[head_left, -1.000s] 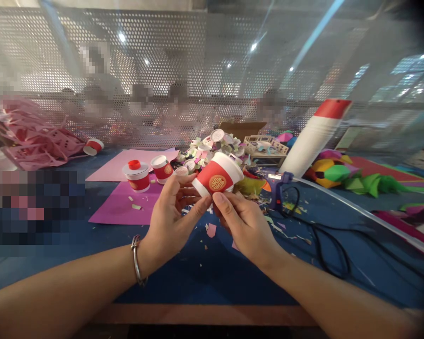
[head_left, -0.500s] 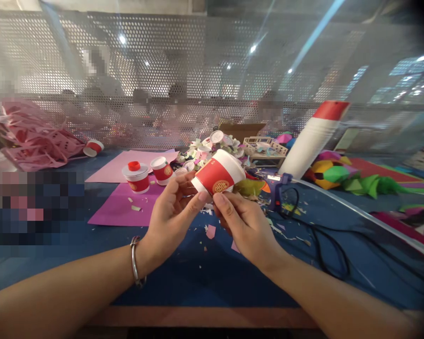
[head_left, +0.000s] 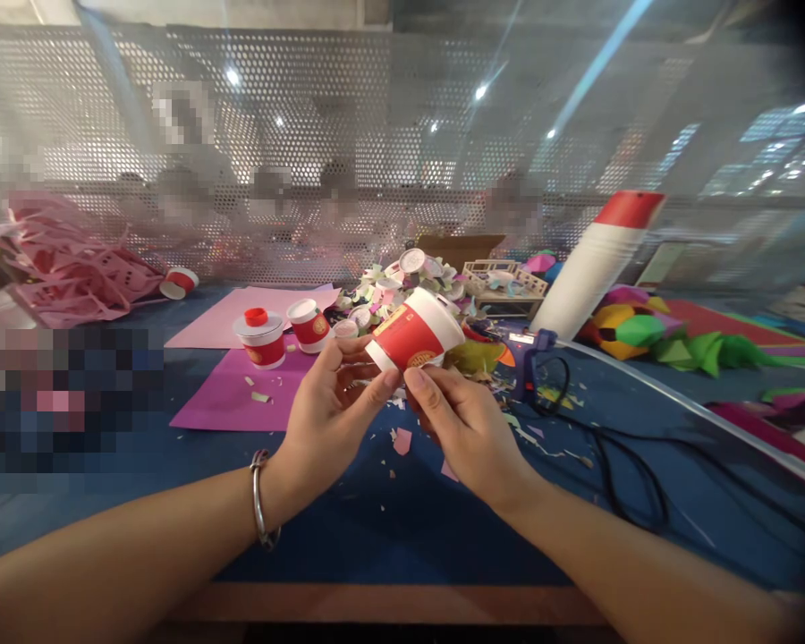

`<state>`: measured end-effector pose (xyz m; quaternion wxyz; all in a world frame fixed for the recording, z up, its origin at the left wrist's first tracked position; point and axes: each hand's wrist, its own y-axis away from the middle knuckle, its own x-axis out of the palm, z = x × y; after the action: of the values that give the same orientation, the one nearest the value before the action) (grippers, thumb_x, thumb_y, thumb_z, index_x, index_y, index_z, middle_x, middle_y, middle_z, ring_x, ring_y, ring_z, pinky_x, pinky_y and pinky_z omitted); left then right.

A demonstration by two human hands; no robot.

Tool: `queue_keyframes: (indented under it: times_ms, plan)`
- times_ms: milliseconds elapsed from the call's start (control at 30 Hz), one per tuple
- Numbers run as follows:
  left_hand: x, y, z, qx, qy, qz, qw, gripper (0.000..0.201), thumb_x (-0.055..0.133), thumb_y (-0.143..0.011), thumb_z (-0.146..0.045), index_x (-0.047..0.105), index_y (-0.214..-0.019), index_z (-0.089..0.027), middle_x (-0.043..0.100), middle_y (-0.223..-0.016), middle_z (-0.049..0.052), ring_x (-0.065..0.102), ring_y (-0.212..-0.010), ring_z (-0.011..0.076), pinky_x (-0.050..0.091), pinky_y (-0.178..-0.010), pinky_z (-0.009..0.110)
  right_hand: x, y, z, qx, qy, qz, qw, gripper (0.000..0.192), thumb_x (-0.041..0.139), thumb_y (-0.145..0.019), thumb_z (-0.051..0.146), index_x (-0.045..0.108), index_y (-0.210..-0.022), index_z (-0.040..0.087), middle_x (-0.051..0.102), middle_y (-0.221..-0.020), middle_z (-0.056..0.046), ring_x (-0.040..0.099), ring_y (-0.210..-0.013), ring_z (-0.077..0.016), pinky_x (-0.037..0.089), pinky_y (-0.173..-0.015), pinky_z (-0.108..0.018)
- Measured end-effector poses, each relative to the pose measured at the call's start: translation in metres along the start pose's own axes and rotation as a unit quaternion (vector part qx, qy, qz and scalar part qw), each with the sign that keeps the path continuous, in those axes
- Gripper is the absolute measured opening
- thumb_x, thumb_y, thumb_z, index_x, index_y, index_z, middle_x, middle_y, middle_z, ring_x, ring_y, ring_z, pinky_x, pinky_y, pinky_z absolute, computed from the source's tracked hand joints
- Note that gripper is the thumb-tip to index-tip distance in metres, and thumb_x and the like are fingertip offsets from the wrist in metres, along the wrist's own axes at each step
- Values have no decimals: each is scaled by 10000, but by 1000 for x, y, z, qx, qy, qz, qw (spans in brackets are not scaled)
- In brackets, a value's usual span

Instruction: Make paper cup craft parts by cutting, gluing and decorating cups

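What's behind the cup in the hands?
Beyond the cup: a scrap pile, showing above and left of it, then a perforated screen. Whatever lies directly behind the cup is covered; can't tell.

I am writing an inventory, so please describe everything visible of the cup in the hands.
The cup looks like paper: white, with a red band carrying gold markings. It is tilted, its wider end up and to the right in the picture, its inside hidden. The left hand grips near its narrower base and the right hand touches its lower side, holding it above the blue table.
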<state>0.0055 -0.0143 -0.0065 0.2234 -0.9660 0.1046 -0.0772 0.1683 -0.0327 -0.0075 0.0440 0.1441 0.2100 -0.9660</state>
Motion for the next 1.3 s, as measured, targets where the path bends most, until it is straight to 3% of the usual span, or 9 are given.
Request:
queue_keyframes:
  times_ms: [167, 467, 1300]
  plan:
    - [-1, 1, 0, 32, -35, -15, 999, 272, 733, -883, -267, 588, -1105, -205, 702, -976, 48, 704, -895, 169, 625, -778, 291, -2, -1, 2, -25, 31, -1, 999, 434, 485, -1030, 490, 524, -697, 216, 497, -573, 40, 452, -536, -111, 352, -552, -283]
    - [-2, 1, 0, 48, -66, 5, 997, 263, 716, -893, -243, 575, -1110, -202, 676, -1054, 60, 686, -952, 176, 618, -809, 296, -2, -1, 2, -34, 45, 3, 998, 447, 465, -1033, 502, 521, -696, 213, 481, -607, 33, 466, -572, -120, 359, -568, -290]
    - [-7, 0, -2, -17, -97, 0, 995, 340, 734, -866, -368, 516, -1056, -189, 678, -1029, 100, 706, -934, 222, 619, -780, 358, -2, -4, 2, 33, 33, 37, 998, 466, 443, -1040, 513, 565, -713, 205, 577, -567, 21, 505, -553, -119, 359, -574, -287]
